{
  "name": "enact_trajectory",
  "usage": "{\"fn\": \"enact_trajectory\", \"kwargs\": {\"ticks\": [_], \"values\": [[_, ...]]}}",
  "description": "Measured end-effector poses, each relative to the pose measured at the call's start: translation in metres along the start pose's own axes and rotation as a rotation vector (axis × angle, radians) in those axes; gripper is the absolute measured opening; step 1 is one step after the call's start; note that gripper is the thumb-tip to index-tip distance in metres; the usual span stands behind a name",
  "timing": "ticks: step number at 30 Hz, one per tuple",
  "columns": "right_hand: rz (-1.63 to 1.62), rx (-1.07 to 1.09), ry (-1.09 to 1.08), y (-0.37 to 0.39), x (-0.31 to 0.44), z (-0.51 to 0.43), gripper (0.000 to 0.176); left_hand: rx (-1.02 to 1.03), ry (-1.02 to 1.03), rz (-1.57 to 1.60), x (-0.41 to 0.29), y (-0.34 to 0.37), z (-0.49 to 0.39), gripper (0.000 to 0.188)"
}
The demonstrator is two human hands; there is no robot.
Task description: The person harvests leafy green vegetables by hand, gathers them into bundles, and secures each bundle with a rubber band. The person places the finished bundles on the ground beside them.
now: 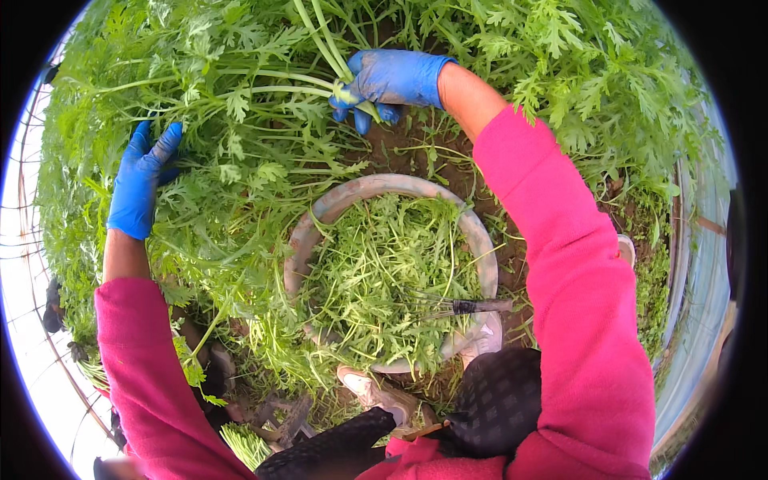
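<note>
My right hand, in a soiled blue glove, grips several pale stems of leafy greens near their cut or pulled ends. The stems fan out to the left and upward. At the left, my left hand, also in a blue glove, has thumb and fingers apart among the leafy tops; some fingertips are hidden by leaves. Below my right hand stands a round, worn basin holding loose trimmed leaves and stems. A small wire hand rake with dark tape around its neck lies across the basin's right side.
Dense standing greens spread ahead. Behind the basin shows bare soil. My shoes are near its front rim. A bundle of stems lies at lower left. Plastic sheeting borders the right; wire mesh shows at left.
</note>
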State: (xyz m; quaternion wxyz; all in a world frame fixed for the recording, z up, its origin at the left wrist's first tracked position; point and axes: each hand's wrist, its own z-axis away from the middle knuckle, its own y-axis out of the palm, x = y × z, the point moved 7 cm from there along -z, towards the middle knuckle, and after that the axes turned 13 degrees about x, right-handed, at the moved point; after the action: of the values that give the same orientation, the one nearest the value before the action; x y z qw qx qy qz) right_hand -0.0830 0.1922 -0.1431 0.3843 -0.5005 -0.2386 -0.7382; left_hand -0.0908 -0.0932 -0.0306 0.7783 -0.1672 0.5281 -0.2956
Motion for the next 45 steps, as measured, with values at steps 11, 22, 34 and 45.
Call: {"fn": "enact_trajectory", "kwargs": {"ticks": [11, 22, 34, 45], "values": [[-0.793, 0.333, -0.308, 0.11, 0.102, 0.097, 0.028, 0.629, 0.052, 0.501, -0.061, 0.115, 0.161, 0.092], [-0.57, 0.597, -0.357, 0.209, 0.159, 0.174, 0.032, 0.814, 0.411, 1.677, -0.145, 0.132, 0.211, 0.063], [0.692, -0.174, 0.462, 0.086, -0.094, 0.105, 0.057, 0.731, 0.767, 1.126, -0.152, 0.06, 0.346, 0.024], [0.198, 0.563, 0.711, 0.152, -0.133, 0.154, 0.034, 0.372, 0.267, 0.662, 0.0, 0.101, 0.133, 0.033]]}}
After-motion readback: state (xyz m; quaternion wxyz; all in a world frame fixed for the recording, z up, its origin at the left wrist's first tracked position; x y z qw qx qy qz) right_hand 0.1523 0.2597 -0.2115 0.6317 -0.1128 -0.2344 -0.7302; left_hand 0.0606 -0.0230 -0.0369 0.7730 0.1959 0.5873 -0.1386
